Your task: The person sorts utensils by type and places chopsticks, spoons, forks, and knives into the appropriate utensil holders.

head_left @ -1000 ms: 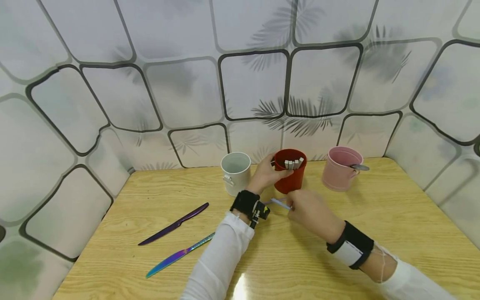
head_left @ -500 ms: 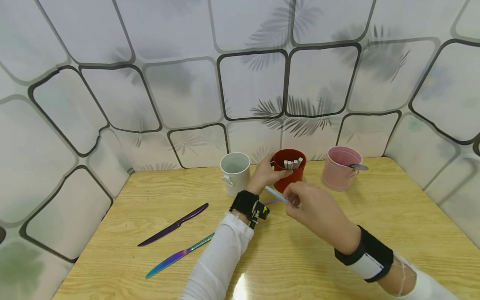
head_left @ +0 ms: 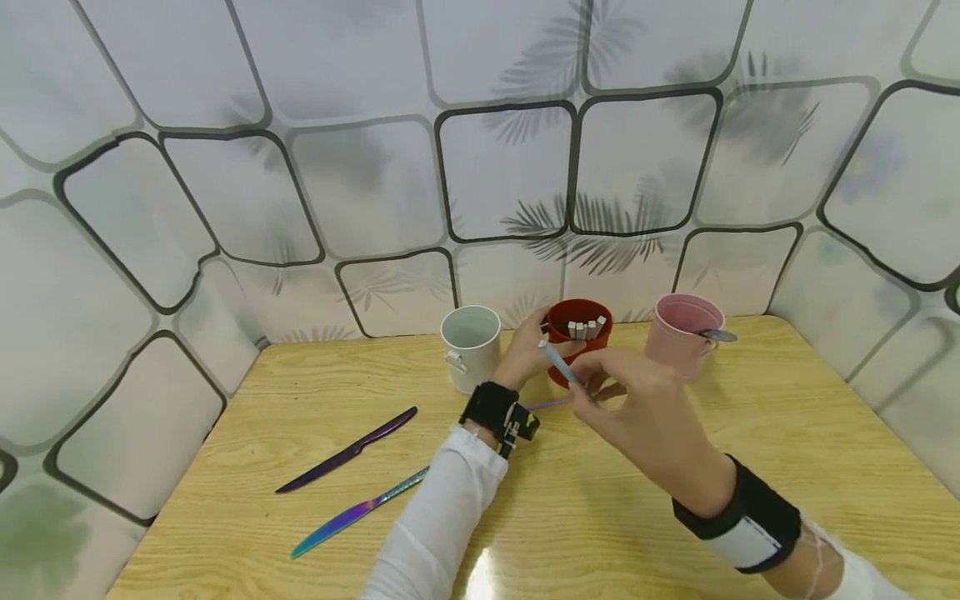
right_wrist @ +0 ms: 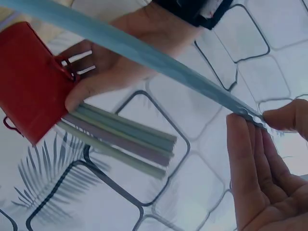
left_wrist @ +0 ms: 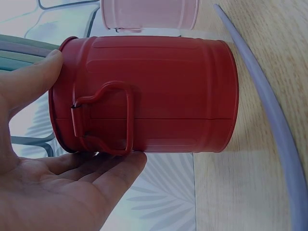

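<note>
My left hand (head_left: 525, 354) holds a small red bucket (left_wrist: 159, 86), its thumb at the rim and the fingers along the side by the wire handle. Several pastel chopsticks (right_wrist: 130, 139) stand in that bucket, square ends up. In the head view my right hand (head_left: 648, 412) is in front of the bucket, pinching a blue chopstick (head_left: 558, 362). Its thumb and fingertips grip the patterned thin end in the right wrist view, and the stick slants up to the left. A purple chopstick (left_wrist: 269, 106) lies on the table below the bucket, partly hidden by the left wrist.
Left of the red bucket stands a white bucket (head_left: 467, 367); to its right is a pink bucket (head_left: 667, 342) with a grey-handled utensil (head_left: 718, 334) in it. A dark purple knife (head_left: 348, 451) and a rainbow knife (head_left: 337, 522) lie on the table's left side.
The right hand has lifted the blue chopstick off the table, turning it so its square end points more upward. The left hand and the red bucket stay in place.
</note>
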A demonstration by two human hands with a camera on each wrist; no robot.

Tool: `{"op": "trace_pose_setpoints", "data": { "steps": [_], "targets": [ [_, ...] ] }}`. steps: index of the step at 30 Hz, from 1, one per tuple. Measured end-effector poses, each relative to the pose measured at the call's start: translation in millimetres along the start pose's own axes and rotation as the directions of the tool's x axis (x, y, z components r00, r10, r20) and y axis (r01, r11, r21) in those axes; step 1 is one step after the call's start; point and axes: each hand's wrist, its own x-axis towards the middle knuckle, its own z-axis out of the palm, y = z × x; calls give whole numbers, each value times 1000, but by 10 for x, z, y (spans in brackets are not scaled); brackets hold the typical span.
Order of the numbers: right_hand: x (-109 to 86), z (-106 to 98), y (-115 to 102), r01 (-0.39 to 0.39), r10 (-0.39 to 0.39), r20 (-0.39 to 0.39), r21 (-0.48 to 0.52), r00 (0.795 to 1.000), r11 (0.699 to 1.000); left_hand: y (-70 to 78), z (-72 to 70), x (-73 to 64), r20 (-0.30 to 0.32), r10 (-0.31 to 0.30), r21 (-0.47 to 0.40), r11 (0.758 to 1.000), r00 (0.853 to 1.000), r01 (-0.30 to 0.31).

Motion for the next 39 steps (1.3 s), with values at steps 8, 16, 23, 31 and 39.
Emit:
{"op": "trace_pose_setpoints", "data": {
  "steps": [8, 16, 23, 31, 39],
  "targets": [
    [115, -215, 22, 76, -82, -218, -36, 972, 996, -2, 4, 34, -1, -27, 39, 999, 1000, 27],
    [192, -287, 56, 138, -133, -471, -23, 872, 990, 1, 30, 45, -4, -25, -7, 1000, 1000, 25],
    [231, -321, 88, 137, -90, -596, 34, 798, 990, -17, 29, 50, -1, -40, -4, 999, 999, 40],
    [298, -303, 167, 141, -23, -679, 119, 734, 983, -8, 30, 45, 0, -43, -1, 999, 999, 43],
    [324, -222, 297, 148, -9, -678, 148, 735, 978, 0, 21, 30, -8, -36, 23, 999, 999, 36]
  ]
}}
